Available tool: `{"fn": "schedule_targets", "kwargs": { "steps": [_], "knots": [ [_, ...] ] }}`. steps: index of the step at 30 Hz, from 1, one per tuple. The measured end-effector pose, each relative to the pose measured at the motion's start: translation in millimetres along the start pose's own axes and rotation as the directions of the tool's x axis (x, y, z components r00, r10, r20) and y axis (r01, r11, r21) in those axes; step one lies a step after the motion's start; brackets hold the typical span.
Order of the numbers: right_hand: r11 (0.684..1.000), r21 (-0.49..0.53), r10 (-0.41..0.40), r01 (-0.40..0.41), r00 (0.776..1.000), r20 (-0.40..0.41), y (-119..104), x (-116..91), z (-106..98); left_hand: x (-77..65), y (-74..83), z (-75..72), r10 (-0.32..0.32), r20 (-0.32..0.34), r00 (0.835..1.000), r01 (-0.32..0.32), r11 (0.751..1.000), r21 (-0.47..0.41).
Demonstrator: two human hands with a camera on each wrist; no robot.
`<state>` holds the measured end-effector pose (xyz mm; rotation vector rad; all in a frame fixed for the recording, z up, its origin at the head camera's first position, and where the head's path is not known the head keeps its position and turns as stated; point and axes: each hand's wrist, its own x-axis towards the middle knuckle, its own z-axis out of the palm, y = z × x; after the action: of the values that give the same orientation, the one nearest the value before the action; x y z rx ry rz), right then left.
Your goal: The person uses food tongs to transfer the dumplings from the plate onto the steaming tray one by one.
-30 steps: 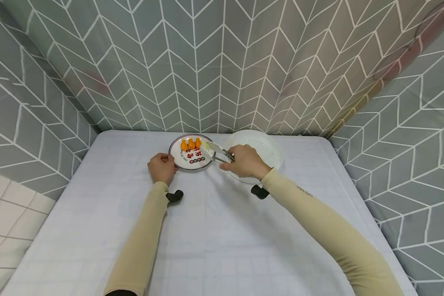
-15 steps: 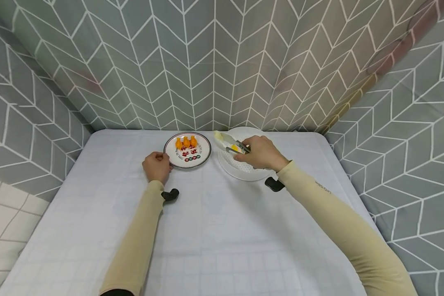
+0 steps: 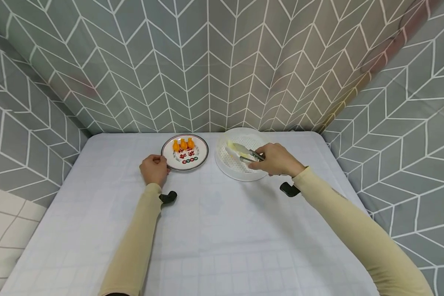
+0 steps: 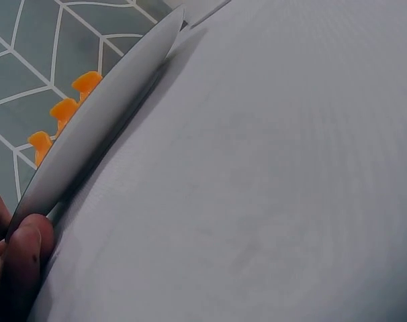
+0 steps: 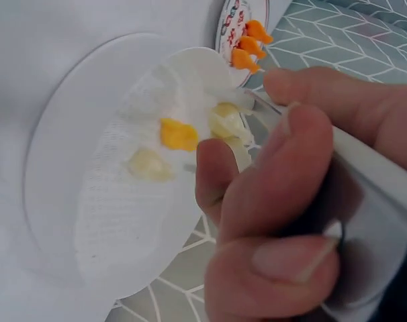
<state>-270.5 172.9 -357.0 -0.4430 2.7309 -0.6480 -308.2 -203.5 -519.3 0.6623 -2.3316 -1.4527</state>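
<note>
My left hand (image 3: 154,169) pinches the rim of a round white plate (image 3: 204,153) with red lettering. In the left wrist view the plate (image 4: 103,121) is seen edge-on, a thumb and fingers (image 4: 30,251) at its edge. Three small orange vase-shaped pieces (image 3: 183,144) stand on it. My right hand (image 3: 279,159) grips tongs (image 3: 258,155) over a round white perforated tray (image 3: 222,163). A pale yellow piece (image 3: 230,144) is at the tongs' tips. Below, a bright yellow piece (image 5: 178,134) and another pale piece (image 5: 150,165) lie in the tray.
The white-covered table (image 3: 207,230) extends toward me in front of the plate and tray. A grey patterned curtain (image 3: 214,65) hangs right behind the table's far edge, with more on both sides.
My right hand has carried the tongs and the pale yellow piece rightward from the plate to over the tray. The left hand stays on the plate's rim. The head view has shifted slightly.
</note>
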Motion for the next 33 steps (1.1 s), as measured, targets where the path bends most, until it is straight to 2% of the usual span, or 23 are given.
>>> {"fn": "schedule_targets", "kwargs": {
  "steps": [12, 26, 33],
  "knots": [
    [1.0, -0.001, 0.029, -0.029, 0.994, 0.108, 14, -6, 9, 1.0, 1.4, 1.3, 0.01, -0.007, 1.0, -0.01, 1.0, -0.023],
    [0.998, -0.045, 0.043, -0.037, 0.99, 0.136, 14, 5, 14, 1.2, -1.8, 0.8, -0.01, 0.003, 1.0, 0.01, 1.0, -0.014],
    [0.995, -0.077, 0.078, -0.067, 0.986, 0.148, 11, 9, 13, 0.7, -1.3, 1.2, 0.033, -0.013, 0.999, -0.034, 0.999, -0.023]
  ]
}}
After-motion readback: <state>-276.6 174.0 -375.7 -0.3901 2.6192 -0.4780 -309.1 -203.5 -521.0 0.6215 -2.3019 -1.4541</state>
